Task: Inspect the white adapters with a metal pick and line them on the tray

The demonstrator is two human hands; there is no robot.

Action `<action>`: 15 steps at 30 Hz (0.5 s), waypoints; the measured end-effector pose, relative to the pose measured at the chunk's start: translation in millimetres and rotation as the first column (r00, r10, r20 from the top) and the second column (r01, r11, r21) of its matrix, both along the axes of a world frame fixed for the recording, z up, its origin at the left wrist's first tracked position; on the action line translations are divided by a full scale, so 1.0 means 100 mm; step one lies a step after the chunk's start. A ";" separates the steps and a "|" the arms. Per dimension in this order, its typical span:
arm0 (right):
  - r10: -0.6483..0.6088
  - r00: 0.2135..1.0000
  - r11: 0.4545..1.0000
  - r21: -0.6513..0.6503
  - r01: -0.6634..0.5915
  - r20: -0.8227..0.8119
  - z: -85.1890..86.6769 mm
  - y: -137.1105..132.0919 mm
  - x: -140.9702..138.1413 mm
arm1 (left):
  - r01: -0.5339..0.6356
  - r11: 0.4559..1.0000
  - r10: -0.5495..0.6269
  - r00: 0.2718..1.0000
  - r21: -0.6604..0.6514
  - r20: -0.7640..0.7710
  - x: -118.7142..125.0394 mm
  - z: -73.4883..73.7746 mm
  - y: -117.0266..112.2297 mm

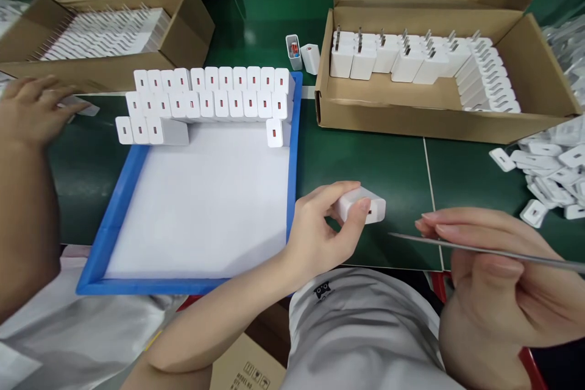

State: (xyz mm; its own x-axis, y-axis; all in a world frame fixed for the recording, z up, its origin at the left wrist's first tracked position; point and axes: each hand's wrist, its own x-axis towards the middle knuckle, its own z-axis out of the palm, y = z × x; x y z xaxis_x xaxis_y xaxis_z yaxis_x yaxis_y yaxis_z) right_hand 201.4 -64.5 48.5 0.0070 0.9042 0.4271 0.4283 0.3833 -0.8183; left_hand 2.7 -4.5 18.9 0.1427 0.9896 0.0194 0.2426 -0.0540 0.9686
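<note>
My left hand [326, 228] grips a white charger [375, 209] between thumb and fingers, its face with the small USB port turned toward the right. Close by on the right, my right hand [498, 262] pinches slim metal tweezers [429, 240], seen edge-on. Their pointed tip lies just below and right of the charger, apart from it. To the left, a blue-rimmed tray [292, 195] with a white base bears rows of white chargers [214, 103] along its far side, ports facing me.
An open carton [388, 116] at the back right holds chargers with pins up; another carton [187, 30] stands back left. Loose white port covers [548, 177] are heaped at the right. Two housings [294, 52] stand between cartons. A co-worker's hand [31, 106] reaches in at left.
</note>
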 end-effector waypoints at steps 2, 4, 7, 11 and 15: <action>0.013 0.999 1.000 0.000 -0.013 0.029 0.02 0.02 0.00 | 0.000 1.000 0.000 1.000 0.011 -0.001 0.00 -0.01 0.00; 0.031 1.000 1.000 -0.007 -0.031 0.001 0.04 0.03 -0.05 | 0.001 1.000 -0.001 1.000 0.015 -0.010 0.00 -0.02 0.00; 0.037 0.997 0.999 0.007 -0.036 -0.065 0.03 0.06 -0.15 | 0.011 1.000 -0.011 1.000 0.010 -0.027 0.00 -0.02 0.00; 0.035 0.999 0.997 0.068 -0.033 -0.023 0.02 0.12 -0.21 | 0.031 0.999 -0.031 0.999 -0.017 -0.038 0.00 -0.01 0.00; 0.066 0.997 0.997 0.043 -0.067 0.026 0.04 0.16 -0.18 | 0.038 0.999 -0.038 0.998 0.004 -0.044 0.00 -0.01 0.01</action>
